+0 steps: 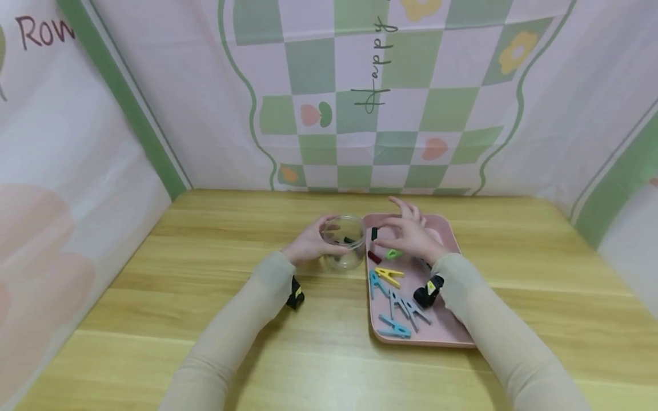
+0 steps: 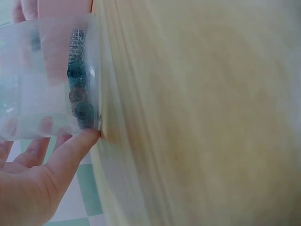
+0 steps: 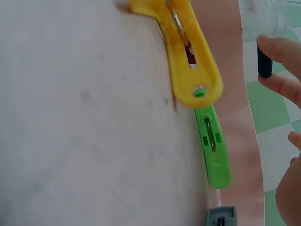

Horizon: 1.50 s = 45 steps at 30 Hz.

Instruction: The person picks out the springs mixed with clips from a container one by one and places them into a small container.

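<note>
My left hand (image 1: 315,240) grips a clear round jar (image 2: 51,89) from its left side; the jar stands on the table beside the tray. Several small dark ribbed cylinders (image 2: 77,70) lie at the jar's bottom. Above the tray's far left corner, my right hand (image 1: 411,237) pinches a small dark ribbed cylinder (image 3: 264,63) between thumb and finger, just right of the jar. Beneath that hand, in the pink tray (image 1: 377,338), are a dark red cylinder (image 1: 374,257) and a green clothespin (image 3: 214,146).
Nearer in the tray lie a yellow clothespin (image 1: 389,276), blue clothespins (image 1: 394,327) and grey-blue clothespins (image 1: 415,310). The tray has a raised rim. A patterned cloth (image 1: 360,114) hangs behind the wooden table (image 1: 319,354).
</note>
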Each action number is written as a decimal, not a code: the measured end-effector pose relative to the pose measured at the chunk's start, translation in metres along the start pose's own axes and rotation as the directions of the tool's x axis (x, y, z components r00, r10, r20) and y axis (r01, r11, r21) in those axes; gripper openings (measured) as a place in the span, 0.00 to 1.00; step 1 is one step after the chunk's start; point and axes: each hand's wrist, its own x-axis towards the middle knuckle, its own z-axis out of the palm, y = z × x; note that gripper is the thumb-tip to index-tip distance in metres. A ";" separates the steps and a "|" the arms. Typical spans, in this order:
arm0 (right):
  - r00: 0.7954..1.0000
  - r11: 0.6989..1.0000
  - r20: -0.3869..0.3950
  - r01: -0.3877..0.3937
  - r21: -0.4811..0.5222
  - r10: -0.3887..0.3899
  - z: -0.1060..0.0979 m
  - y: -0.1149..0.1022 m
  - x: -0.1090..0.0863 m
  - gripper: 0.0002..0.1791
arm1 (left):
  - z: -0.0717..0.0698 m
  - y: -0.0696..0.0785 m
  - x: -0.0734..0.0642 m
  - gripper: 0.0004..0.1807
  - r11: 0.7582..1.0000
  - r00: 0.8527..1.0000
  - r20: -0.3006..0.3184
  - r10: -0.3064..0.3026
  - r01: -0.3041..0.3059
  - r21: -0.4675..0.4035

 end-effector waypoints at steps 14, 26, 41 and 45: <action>0.997 0.997 -0.052 -0.052 0.057 0.055 -0.010 -0.004 0.001 0.22 | 0.000 0.000 0.001 0.48 1.000 1.000 0.002 -0.003 0.003 -0.004; 0.998 0.999 -0.059 -0.033 0.027 0.035 -0.018 -0.015 0.007 0.22 | 0.000 0.000 0.000 0.48 1.000 1.000 0.003 -0.005 0.005 -0.014; 0.995 0.999 -0.089 0.038 -0.019 -0.040 -0.039 -0.030 0.013 0.17 | -0.003 0.001 0.000 0.47 1.000 1.000 0.002 -0.017 0.017 -0.006; 0.994 0.998 -0.088 0.062 -0.013 -0.063 -0.041 -0.034 0.013 0.16 | -0.003 0.002 0.000 0.47 1.000 1.000 0.003 -0.018 0.018 0.001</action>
